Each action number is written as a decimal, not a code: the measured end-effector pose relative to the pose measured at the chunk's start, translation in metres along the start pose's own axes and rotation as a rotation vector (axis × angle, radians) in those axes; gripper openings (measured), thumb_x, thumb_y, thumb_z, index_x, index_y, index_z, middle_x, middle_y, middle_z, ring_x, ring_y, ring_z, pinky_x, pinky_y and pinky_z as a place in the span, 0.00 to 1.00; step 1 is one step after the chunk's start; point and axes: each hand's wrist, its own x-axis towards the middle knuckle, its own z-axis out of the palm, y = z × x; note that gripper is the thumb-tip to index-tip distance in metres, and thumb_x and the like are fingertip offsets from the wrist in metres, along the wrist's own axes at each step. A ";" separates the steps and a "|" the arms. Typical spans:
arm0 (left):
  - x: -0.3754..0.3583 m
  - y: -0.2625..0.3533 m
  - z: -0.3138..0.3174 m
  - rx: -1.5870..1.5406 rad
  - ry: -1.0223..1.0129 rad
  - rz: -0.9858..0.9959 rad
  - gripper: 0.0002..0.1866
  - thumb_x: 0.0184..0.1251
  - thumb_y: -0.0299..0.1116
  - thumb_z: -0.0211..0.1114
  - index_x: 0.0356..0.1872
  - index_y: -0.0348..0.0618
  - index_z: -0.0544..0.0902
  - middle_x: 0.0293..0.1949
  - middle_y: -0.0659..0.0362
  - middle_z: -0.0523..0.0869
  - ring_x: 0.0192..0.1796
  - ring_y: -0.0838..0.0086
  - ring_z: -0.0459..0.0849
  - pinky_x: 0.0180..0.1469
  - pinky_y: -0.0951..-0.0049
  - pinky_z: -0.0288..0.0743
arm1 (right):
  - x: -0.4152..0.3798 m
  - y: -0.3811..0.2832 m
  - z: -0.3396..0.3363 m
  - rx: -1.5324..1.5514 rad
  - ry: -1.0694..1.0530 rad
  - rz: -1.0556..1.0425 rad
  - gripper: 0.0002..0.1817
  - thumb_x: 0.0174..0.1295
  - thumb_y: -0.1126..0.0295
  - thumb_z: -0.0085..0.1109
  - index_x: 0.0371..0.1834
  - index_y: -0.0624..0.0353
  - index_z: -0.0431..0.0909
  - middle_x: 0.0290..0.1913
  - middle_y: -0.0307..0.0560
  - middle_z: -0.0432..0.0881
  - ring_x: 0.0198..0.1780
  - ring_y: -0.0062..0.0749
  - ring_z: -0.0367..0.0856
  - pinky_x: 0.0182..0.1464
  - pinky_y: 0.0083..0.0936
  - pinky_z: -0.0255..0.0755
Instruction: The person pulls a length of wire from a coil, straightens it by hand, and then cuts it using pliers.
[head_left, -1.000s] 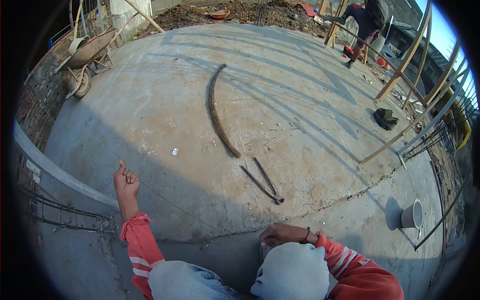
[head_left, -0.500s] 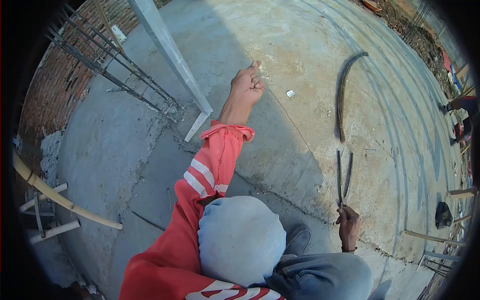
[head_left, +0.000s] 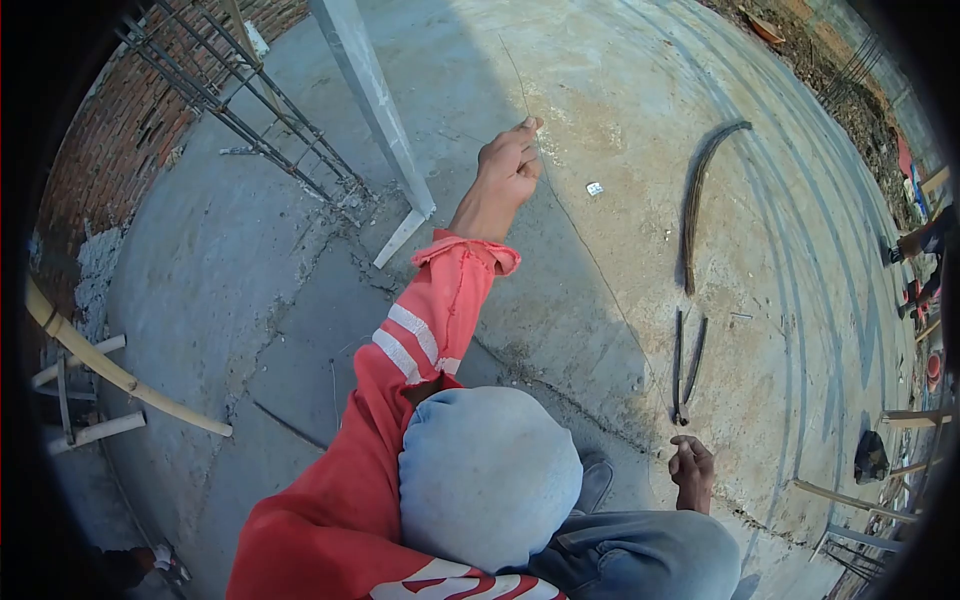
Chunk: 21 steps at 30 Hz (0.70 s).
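My left hand (head_left: 512, 175) reaches forward above the concrete, thumb and fingers closed on a thin wire (head_left: 578, 238). One end of the wire sticks out beyond the hand, and the rest slants down to the right towards my right hand. Close to my body, my right hand (head_left: 692, 470) has its fingers curled in a pinch; the wire seems to run into it. Just ahead of those fingertips, the pincers (head_left: 681, 412) lie on the floor with their dark handles pointing away. Further on lies a curved bundle of tie wire (head_left: 692, 215).
At the left stand a metal post (head_left: 375, 100), a rebar cage (head_left: 250, 110) and a brick wall (head_left: 150, 110). A bamboo pole (head_left: 130, 380) lies lower left. Another person's legs (head_left: 920, 240) show at the far right, near a black bag (head_left: 871, 455) and timber (head_left: 915, 418).
My right hand has let go of the pincers and drawn back a little, leaving them on the floor. My left hand still grips the wire. The view has shifted slightly.
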 end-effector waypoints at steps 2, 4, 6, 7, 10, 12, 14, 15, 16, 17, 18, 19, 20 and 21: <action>0.002 -0.003 -0.001 0.034 -0.045 -0.017 0.14 0.69 0.34 0.63 0.50 0.39 0.75 0.17 0.75 0.53 0.15 0.88 0.50 0.18 0.83 0.43 | 0.003 0.016 0.006 -0.332 -0.102 -0.130 0.13 0.69 0.63 0.52 0.35 0.63 0.77 0.18 0.38 0.75 0.18 0.15 0.62 0.22 0.17 0.54; 0.002 -0.003 -0.002 0.044 -0.018 -0.021 0.15 0.69 0.33 0.63 0.51 0.38 0.74 0.17 0.75 0.52 0.15 0.88 0.49 0.18 0.84 0.43 | -0.010 -0.010 0.010 -0.423 -0.516 0.082 0.14 0.68 0.63 0.54 0.33 0.65 0.76 0.22 0.41 0.78 0.19 0.17 0.64 0.23 0.19 0.57; 0.004 -0.002 -0.005 0.059 0.005 -0.026 0.16 0.69 0.33 0.62 0.53 0.38 0.73 0.17 0.75 0.52 0.15 0.89 0.49 0.17 0.84 0.43 | -0.019 -0.019 -0.002 -0.201 -0.703 0.107 0.14 0.68 0.64 0.54 0.31 0.65 0.76 0.22 0.41 0.77 0.19 0.17 0.64 0.23 0.20 0.58; 0.005 0.000 -0.008 0.012 0.007 -0.043 0.16 0.69 0.32 0.62 0.53 0.38 0.73 0.16 0.75 0.51 0.15 0.88 0.49 0.17 0.84 0.42 | -0.020 -0.019 -0.008 0.026 -0.886 0.131 0.14 0.68 0.64 0.55 0.29 0.64 0.75 0.22 0.41 0.76 0.19 0.17 0.63 0.23 0.20 0.58; 0.011 -0.002 -0.018 -0.095 0.006 -0.065 0.11 0.69 0.31 0.63 0.48 0.39 0.76 0.16 0.74 0.53 0.15 0.88 0.49 0.17 0.83 0.42 | -0.009 0.004 -0.029 0.834 -0.706 -0.238 0.14 0.69 0.65 0.53 0.27 0.63 0.74 0.21 0.38 0.71 0.20 0.16 0.61 0.22 0.19 0.57; 0.011 -0.002 -0.017 -0.156 -0.006 -0.074 0.07 0.67 0.30 0.63 0.41 0.40 0.79 0.16 0.74 0.55 0.15 0.87 0.49 0.17 0.83 0.43 | -0.007 -0.011 -0.021 1.030 -0.411 -0.168 0.14 0.70 0.65 0.53 0.25 0.60 0.73 0.18 0.36 0.67 0.19 0.16 0.58 0.21 0.17 0.54; 0.010 0.000 -0.015 -0.240 0.020 -0.063 0.07 0.67 0.30 0.63 0.42 0.40 0.80 0.16 0.75 0.54 0.15 0.87 0.49 0.17 0.83 0.42 | 0.008 -0.008 -0.024 0.559 -0.056 -0.080 0.13 0.69 0.63 0.54 0.28 0.58 0.74 0.18 0.37 0.68 0.18 0.19 0.58 0.21 0.17 0.54; 0.011 0.000 -0.015 -0.242 0.020 -0.061 0.07 0.67 0.30 0.63 0.42 0.40 0.80 0.16 0.75 0.54 0.15 0.87 0.49 0.17 0.83 0.42 | 0.010 -0.004 -0.017 -0.041 0.084 -0.171 0.14 0.69 0.62 0.54 0.30 0.59 0.77 0.16 0.35 0.66 0.17 0.19 0.57 0.20 0.19 0.52; 0.012 0.000 -0.014 -0.229 0.034 -0.076 0.09 0.69 0.30 0.62 0.46 0.41 0.77 0.16 0.74 0.51 0.15 0.87 0.47 0.17 0.82 0.41 | 0.010 0.001 -0.010 -0.045 0.083 -0.171 0.14 0.69 0.62 0.54 0.30 0.59 0.77 0.16 0.35 0.66 0.17 0.19 0.57 0.20 0.19 0.52; 0.013 -0.001 -0.015 -0.217 0.050 -0.092 0.11 0.70 0.30 0.61 0.50 0.41 0.75 0.16 0.74 0.49 0.14 0.87 0.46 0.17 0.82 0.39 | 0.009 0.005 -0.003 -0.418 0.103 -0.240 0.14 0.69 0.62 0.54 0.31 0.61 0.78 0.16 0.35 0.67 0.18 0.18 0.59 0.21 0.20 0.53; 0.013 -0.001 -0.017 -0.219 0.054 -0.091 0.11 0.70 0.30 0.61 0.50 0.41 0.75 0.16 0.74 0.49 0.14 0.87 0.46 0.17 0.82 0.39 | 0.007 0.008 0.003 -0.790 0.119 -0.307 0.15 0.69 0.62 0.54 0.31 0.63 0.79 0.16 0.34 0.69 0.18 0.18 0.61 0.21 0.22 0.54; 0.014 0.000 -0.020 -0.200 0.059 -0.093 0.10 0.70 0.30 0.61 0.48 0.42 0.75 0.16 0.74 0.49 0.14 0.87 0.46 0.17 0.82 0.39 | 0.002 0.009 0.005 -0.889 -0.010 -0.351 0.15 0.69 0.64 0.54 0.31 0.66 0.79 0.17 0.36 0.73 0.20 0.22 0.68 0.24 0.25 0.59; 0.014 0.000 -0.022 -0.181 0.063 -0.095 0.08 0.70 0.30 0.61 0.47 0.42 0.75 0.15 0.74 0.49 0.14 0.86 0.46 0.17 0.82 0.40 | -0.005 -0.006 0.005 -0.888 -0.011 -0.350 0.15 0.69 0.64 0.54 0.31 0.66 0.79 0.17 0.36 0.73 0.20 0.22 0.68 0.24 0.25 0.59; 0.014 0.001 -0.025 -0.179 0.063 -0.097 0.08 0.70 0.30 0.61 0.47 0.42 0.75 0.15 0.74 0.49 0.14 0.86 0.46 0.17 0.82 0.40 | -0.016 -0.035 0.006 -0.630 -0.424 -0.057 0.15 0.69 0.65 0.54 0.31 0.67 0.79 0.18 0.37 0.74 0.20 0.23 0.68 0.24 0.26 0.60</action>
